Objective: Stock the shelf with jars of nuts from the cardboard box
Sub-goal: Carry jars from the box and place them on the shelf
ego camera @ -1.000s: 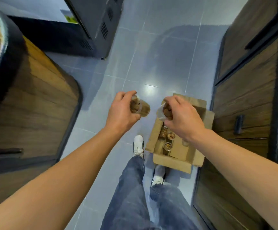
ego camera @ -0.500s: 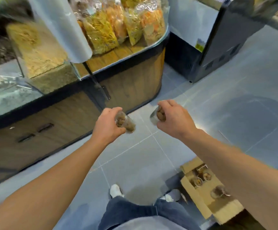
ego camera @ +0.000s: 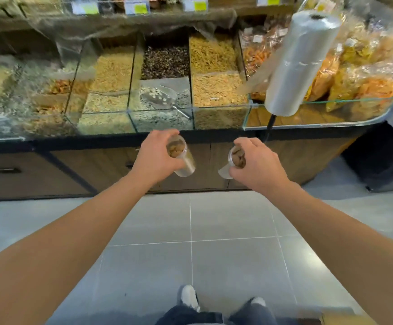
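Note:
My left hand (ego camera: 154,156) grips a clear plastic jar of brown nuts (ego camera: 182,158), held tilted in front of the counter. My right hand (ego camera: 255,161) grips a second clear jar of nuts (ego camera: 232,161), also tilted, about a hand's width to the right of the first. Both jars hang in the air below the counter's front edge, level with its wooden cabinet doors. A shelf (ego camera: 144,17) with yellow price tags runs along the top, behind the bins. Only a cardboard corner (ego camera: 341,319) shows at the bottom right edge.
Glass bins (ego camera: 162,90) of loose nuts and seeds fill the counter, one holding a metal scoop (ego camera: 160,98). A roll of plastic bags (ego camera: 296,62) stands on a pole at the right, next to bagged snacks (ego camera: 355,73). Grey tiled floor lies between me and the counter.
My view has swung away from the box on the floor and now faces the bulk counter head-on. Both hands kept their jars and rose toward the counter.

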Tool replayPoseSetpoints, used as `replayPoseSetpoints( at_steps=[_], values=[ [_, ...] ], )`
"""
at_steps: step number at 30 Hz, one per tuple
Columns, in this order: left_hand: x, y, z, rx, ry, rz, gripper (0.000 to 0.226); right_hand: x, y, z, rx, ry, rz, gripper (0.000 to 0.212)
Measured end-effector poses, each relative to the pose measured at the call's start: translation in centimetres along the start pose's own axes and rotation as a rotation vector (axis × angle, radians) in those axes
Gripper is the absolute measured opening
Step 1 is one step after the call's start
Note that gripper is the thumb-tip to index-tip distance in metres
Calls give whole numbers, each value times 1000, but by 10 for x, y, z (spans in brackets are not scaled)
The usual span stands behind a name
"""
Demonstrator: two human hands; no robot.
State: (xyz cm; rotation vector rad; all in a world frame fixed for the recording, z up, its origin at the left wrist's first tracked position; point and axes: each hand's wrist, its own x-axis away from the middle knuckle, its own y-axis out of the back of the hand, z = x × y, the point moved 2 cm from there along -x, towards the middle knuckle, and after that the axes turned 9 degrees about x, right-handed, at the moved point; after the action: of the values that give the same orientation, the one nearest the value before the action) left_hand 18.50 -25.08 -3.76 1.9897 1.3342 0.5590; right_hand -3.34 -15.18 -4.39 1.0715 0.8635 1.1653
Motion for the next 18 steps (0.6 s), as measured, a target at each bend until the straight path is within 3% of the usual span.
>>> replayPoseSetpoints(
  at_steps=[9, 13, 18],
  values=[
    [-106, 80, 16, 7, -88, -97, 72, -142, 38, 55, 86, 136, -75, 69],
    [-167, 93, 3, -16, -122, -143, 72, -207, 60, 59, 106, 168, -131, 74],
    [-247, 102, -15, -49, -120, -187, 73, -283, 85, 45, 92, 209, -169, 65]
  ],
)
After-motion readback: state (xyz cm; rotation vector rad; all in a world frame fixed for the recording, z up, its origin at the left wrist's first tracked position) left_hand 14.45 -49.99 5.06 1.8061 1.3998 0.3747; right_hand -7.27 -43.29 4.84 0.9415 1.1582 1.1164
